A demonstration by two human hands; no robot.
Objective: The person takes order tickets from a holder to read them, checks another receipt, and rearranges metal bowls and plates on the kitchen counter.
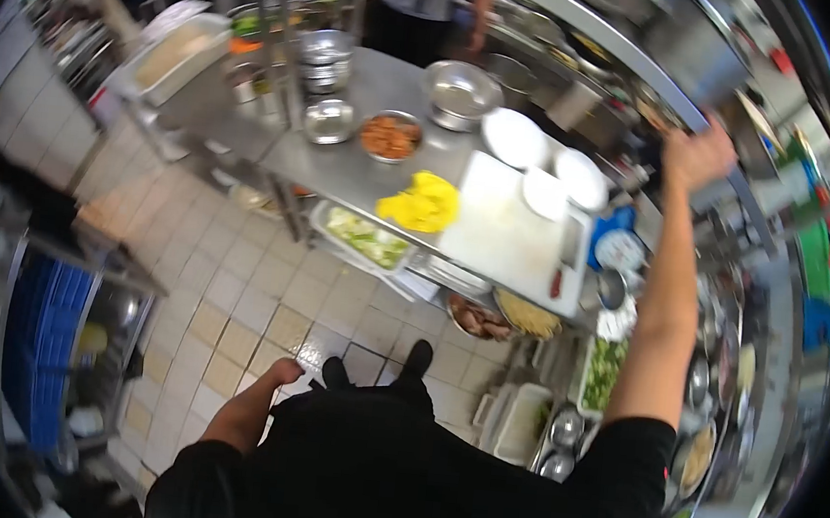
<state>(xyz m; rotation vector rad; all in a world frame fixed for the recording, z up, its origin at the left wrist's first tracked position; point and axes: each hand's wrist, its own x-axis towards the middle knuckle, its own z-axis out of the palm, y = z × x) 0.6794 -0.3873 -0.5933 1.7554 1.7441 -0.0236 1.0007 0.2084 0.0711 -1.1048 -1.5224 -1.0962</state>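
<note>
The left hand (282,371) hangs low beside the body above the tiled floor (242,313); its grip state cannot be determined. Ahead, the counter (334,168) carries a white cutting board (497,227), with a knife (558,283) along its right side. Beyond, the raised right hand (700,156) overlaps the metal shelf rail (639,64), fingers bent; whether they grasp the rail cannot be determined.
</note>
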